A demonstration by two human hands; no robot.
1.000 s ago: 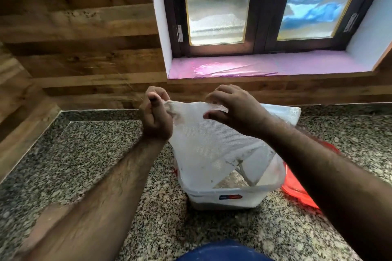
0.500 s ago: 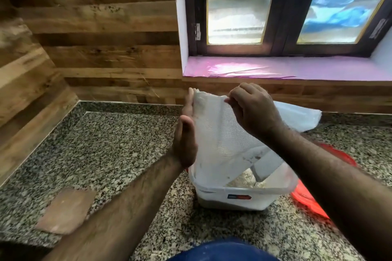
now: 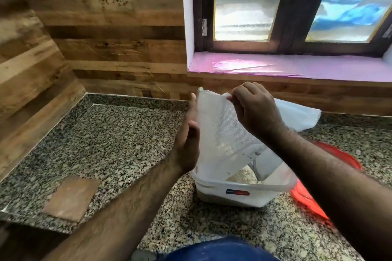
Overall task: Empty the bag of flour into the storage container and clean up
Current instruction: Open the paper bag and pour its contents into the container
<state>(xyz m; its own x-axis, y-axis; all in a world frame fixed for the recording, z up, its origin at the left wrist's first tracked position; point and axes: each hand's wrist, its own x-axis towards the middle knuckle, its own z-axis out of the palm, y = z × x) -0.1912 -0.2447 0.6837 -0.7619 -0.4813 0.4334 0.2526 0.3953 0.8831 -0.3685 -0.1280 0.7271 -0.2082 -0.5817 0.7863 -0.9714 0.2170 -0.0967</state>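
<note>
Since a second ago, left hand (image 3: 187,142) let go of the bag's corner and went flat, fingers straight, pressed against the left side of the one white flour bag (image 3: 218,133). Right hand (image 3: 254,110) pinches the bag's top edge, holding it upside down over the one clear storage container (image 3: 244,194) on the granite tabletop (image 3: 110,144). Flour sits inside the container. One red lid (image 3: 305,199) lies at 3 o'clock of it, one brown tile (image 3: 71,198) at 9 o'clock.
</note>
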